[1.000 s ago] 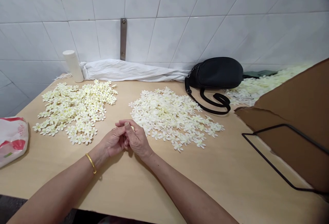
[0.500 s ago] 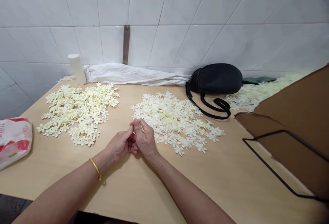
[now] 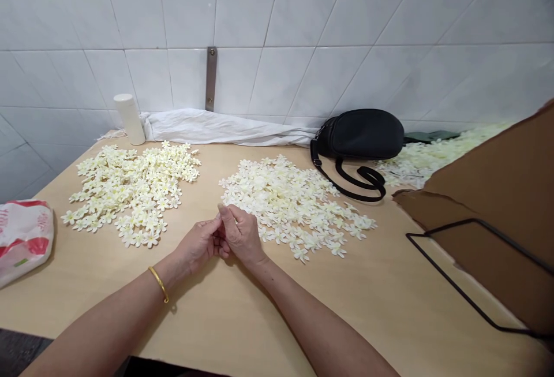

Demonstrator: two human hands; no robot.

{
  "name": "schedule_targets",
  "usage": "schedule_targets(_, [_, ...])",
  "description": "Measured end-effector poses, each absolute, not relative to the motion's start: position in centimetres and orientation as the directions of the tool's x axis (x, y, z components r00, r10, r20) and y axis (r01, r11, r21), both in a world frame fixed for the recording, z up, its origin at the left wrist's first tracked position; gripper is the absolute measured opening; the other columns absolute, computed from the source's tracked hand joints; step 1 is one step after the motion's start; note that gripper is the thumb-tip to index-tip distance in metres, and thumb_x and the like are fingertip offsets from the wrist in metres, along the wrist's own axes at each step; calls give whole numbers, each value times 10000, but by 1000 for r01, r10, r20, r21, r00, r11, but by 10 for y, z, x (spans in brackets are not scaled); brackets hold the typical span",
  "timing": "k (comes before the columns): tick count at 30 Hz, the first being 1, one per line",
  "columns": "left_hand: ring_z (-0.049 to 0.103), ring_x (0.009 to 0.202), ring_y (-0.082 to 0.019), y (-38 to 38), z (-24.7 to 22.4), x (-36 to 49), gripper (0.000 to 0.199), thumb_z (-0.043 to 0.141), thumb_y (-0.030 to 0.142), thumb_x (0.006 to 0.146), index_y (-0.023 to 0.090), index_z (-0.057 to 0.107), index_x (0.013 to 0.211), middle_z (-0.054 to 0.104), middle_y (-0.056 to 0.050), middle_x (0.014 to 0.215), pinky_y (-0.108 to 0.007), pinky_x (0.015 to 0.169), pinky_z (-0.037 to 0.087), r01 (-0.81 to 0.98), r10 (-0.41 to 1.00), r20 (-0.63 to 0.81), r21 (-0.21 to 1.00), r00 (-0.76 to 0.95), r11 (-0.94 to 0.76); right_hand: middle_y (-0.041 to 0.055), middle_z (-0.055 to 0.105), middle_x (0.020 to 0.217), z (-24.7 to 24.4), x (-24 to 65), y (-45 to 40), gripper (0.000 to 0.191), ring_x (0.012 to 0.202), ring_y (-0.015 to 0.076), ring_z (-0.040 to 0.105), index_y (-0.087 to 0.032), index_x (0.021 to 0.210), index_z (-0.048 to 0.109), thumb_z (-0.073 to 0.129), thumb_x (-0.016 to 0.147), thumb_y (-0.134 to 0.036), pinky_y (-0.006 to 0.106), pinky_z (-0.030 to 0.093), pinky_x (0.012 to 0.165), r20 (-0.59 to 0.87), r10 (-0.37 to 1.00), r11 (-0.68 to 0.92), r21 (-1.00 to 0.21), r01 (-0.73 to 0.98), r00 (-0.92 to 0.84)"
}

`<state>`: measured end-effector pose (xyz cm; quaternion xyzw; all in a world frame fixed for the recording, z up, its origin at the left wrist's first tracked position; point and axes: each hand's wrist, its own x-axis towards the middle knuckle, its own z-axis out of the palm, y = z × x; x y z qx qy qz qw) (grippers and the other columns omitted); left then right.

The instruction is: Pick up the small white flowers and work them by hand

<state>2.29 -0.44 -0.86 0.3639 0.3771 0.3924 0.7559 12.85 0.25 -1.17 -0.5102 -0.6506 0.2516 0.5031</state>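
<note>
Over the middle of the wooden table, my left hand and my right hand meet with their fingertips pressed together. Both are closed in a pinch; whatever sits between the fingers is hidden. Just behind and to the right of my right hand spreads a flat pile of white artificial flower heads. Left of my hands lies a second pile of cream-yellow flower heads, fuller in shape. A gold bangle circles my left wrist.
A white bottle and a rolled white cloth line the tiled wall. A black bag with a looped strap lies behind the right pile. Brown cardboard and a black wire frame stand at right, a red-and-white package at left.
My hands stay together in nearly the same place. The right thumb has shifted slightly against the left fingertips, and the whole view has tilted a little.
</note>
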Motion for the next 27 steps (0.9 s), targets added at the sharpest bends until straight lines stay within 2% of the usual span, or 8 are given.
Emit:
schedule_targets(7, [468, 418, -95, -5, -10, 22, 420, 553, 513, 705, 111, 547, 584, 501, -23, 482, -224, 445, 388, -304, 859, -301, 844, 415, 443, -38, 357, 422, -10, 130, 1, 456, 427, 99, 372, -210, 498, 342, 303, 879, -457, 235, 305, 482, 463, 885, 414, -741, 529, -45])
schedule_targets(11, [468, 421, -91, -5, -10, 23, 401, 549, 481, 719, 103, 556, 584, 507, -31, 494, -217, 443, 387, -308, 858, -284, 847, 428, 434, -42, 355, 425, -9, 131, -1, 449, 420, 95, 360, -209, 499, 347, 301, 881, -439, 234, 299, 485, 467, 883, 419, -726, 546, -58])
schedule_targets(14, [470, 423, -92, -4, -11, 22, 382, 555, 469, 715, 102, 560, 608, 511, -30, 509, -214, 433, 380, -314, 858, -281, 845, 430, 434, -45, 350, 433, -10, 129, -2, 438, 427, 96, 352, -211, 508, 344, 293, 887, -423, 239, 310, 510, 501, 864, 437, -703, 561, -45])
schedule_targets(19, [467, 437, -95, -2, -10, 22, 369, 574, 476, 687, 114, 559, 622, 522, -28, 524, -225, 440, 392, -315, 861, -303, 839, 408, 444, -39, 366, 462, -12, 126, -3, 410, 481, 109, 366, -212, 518, 322, 296, 896, -369, 262, 329, 600, 611, 790, 502, -596, 627, -51])
schedule_targets(27, [481, 457, -105, -1, -12, 21, 329, 597, 452, 661, 127, 558, 632, 524, -20, 523, -232, 451, 404, -335, 861, -314, 825, 400, 456, -34, 401, 489, -16, 127, -3, 382, 495, 110, 363, -205, 534, 349, 303, 901, -298, 277, 311, 626, 657, 748, 541, -523, 658, -94])
